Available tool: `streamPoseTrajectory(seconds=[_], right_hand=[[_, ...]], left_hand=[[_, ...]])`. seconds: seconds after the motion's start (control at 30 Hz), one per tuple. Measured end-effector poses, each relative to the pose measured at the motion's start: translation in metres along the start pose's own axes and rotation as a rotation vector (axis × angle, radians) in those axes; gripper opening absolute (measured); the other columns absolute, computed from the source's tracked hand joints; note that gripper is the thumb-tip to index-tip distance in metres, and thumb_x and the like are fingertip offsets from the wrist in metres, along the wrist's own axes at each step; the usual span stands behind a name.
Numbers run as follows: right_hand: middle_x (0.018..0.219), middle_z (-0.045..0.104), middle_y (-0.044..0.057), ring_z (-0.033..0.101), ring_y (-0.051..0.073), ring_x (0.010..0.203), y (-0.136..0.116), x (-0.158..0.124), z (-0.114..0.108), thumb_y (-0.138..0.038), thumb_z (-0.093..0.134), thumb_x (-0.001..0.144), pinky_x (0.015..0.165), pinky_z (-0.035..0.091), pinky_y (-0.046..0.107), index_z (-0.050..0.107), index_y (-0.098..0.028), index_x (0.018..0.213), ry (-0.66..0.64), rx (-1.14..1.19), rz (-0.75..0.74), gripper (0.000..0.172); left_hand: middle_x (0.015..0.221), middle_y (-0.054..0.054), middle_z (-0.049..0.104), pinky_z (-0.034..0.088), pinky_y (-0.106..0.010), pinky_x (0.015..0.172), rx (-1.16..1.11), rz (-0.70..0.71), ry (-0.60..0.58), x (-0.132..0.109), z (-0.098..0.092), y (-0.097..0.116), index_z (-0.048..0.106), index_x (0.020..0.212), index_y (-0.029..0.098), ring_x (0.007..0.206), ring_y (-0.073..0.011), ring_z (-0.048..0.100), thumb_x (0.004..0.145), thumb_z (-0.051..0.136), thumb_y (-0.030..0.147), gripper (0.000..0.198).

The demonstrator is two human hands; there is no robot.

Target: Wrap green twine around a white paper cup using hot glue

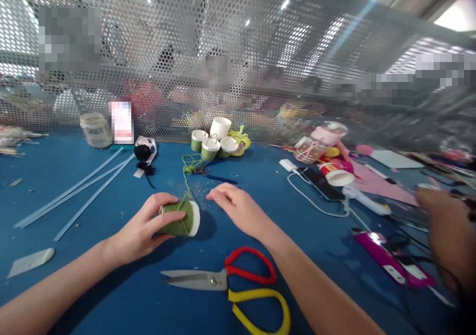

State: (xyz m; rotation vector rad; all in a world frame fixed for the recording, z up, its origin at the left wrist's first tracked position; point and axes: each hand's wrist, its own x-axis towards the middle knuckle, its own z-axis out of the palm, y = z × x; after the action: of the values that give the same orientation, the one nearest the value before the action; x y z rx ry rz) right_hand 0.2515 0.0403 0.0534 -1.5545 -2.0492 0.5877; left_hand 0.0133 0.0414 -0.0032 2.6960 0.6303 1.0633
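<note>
My left hand [148, 226] is wrapped round a small white cup [195, 219] lying on its side, its wall covered with green yarn [171, 221]. From the cup a strand runs up to a loose tangle of yarn [190, 164]. Just right of the cup, my right hand [236, 203] has its fingers drawn together; whatever may be between them cannot be made out. Below both hands lie large scissors [213, 280] with one red and one yellow handle, their blades pointing left. Pliers with blue handles [219, 178] rest beyond my right hand.
Green-wrapped cups [210, 149] stand by the perforated metal screen [238, 37]. Left are clear strips [89, 193], black yarn [143, 152] and a jar [95, 130]. Right are a phone [322, 183], a cable, a purple power strip [383, 258] and another person's blurred hand [448, 231].
</note>
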Motion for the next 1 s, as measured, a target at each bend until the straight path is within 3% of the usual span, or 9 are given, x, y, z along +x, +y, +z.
streamPoseTrajectory(seconds=[0.13,0.3,0.47,0.63,0.83,1.0], right_hand=[[0.071,0.060,0.004,0.056,0.017,0.073,-0.025,0.015,0.020,-0.047,0.038,0.089,0.072,0.041,0.030,0.059,-0.018,0.063,-0.121,0.180,-0.106,0.044],[0.075,0.062,0.003,0.056,0.016,0.073,-0.029,0.022,0.036,-0.046,0.056,0.078,0.068,0.042,0.029,0.062,-0.017,0.072,-0.214,0.518,0.065,0.030],[0.070,0.059,0.000,0.053,0.013,0.066,-0.028,0.017,0.039,-0.034,0.061,0.073,0.067,0.041,0.028,0.058,-0.016,0.073,-0.081,0.712,0.178,0.018],[0.071,0.058,-0.001,0.050,0.011,0.066,-0.029,0.017,0.029,-0.033,0.057,0.075,0.068,0.039,0.026,0.055,-0.017,0.073,0.114,0.800,0.136,0.016],[0.065,0.054,-0.003,0.045,0.008,0.057,-0.024,0.017,0.016,-0.030,0.065,0.068,0.057,0.037,0.024,0.054,-0.017,0.072,0.181,0.824,0.117,0.017],[0.062,0.053,-0.003,0.044,0.008,0.054,-0.018,0.021,0.015,-0.032,0.063,0.070,0.053,0.035,0.024,0.052,-0.017,0.071,0.220,0.759,0.094,0.019]], left_hand=[[0.119,-0.015,0.041,0.044,-0.045,0.092,0.044,0.067,-0.022,0.002,-0.001,0.002,0.045,0.120,0.018,0.113,-0.0266,0.041,0.088,0.048,0.013,0.033],[0.120,-0.015,0.038,0.048,-0.042,0.086,0.053,0.059,-0.050,0.001,0.000,0.001,0.047,0.120,0.020,0.111,-0.0258,0.042,0.088,0.046,0.013,0.033],[0.117,-0.012,0.038,0.049,-0.039,0.083,0.046,0.026,-0.053,-0.002,0.000,0.000,0.047,0.121,0.025,0.105,-0.0243,0.045,0.087,0.047,0.015,0.035],[0.117,-0.011,0.041,0.046,-0.038,0.089,-0.171,-0.225,-0.072,0.001,-0.006,0.005,0.039,0.128,0.024,0.107,-0.0244,0.047,0.080,0.062,0.029,0.053],[0.107,-0.009,0.050,0.049,-0.035,0.082,-0.465,-0.429,-0.039,0.008,-0.010,0.011,0.050,0.114,0.020,0.099,-0.0246,0.053,0.070,0.070,0.042,0.053],[0.100,-0.007,0.058,0.049,-0.031,0.077,-0.566,-0.519,-0.133,0.009,-0.010,0.012,0.049,0.112,0.019,0.087,-0.0211,0.058,0.068,0.070,0.045,0.055]])
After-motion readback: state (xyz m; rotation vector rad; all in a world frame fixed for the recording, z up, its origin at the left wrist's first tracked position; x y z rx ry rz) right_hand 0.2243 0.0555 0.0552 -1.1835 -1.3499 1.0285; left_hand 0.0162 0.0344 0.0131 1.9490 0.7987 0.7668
